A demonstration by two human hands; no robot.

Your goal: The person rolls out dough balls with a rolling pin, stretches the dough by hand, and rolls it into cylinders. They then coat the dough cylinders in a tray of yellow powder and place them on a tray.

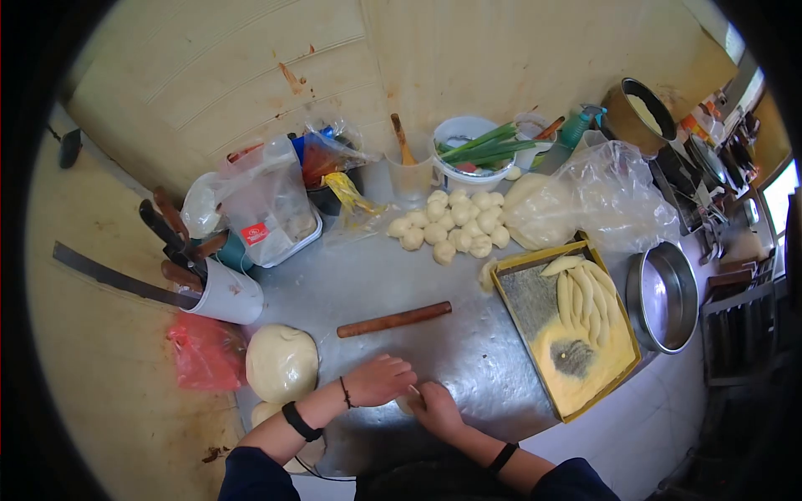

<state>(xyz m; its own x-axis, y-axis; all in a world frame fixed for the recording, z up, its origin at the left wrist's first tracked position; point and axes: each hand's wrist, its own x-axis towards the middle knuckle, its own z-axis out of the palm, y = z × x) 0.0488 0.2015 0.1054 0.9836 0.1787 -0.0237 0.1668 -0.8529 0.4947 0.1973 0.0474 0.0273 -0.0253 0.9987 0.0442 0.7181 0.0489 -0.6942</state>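
Close to the near edge of the metal table, my left hand curls its fingers towards my right hand. A small piece of dough shows between the two hands, mostly covered by them. My right hand is closed, its thumb and fingers pinching the dough. The left fingertips meet the same pale dough at its upper end. Just beyond the hands, a wooden rolling pin lies slightly slanted on the table. To the left sits a large smooth lump of dough, with more dough partly hidden behind my left forearm.
Several dough balls cluster at the back beside a clear plastic bag. At right, a yellow-edged tray holds long dough strips and yellow flour, next to a round metal pan. Knives stand in a white container at left.
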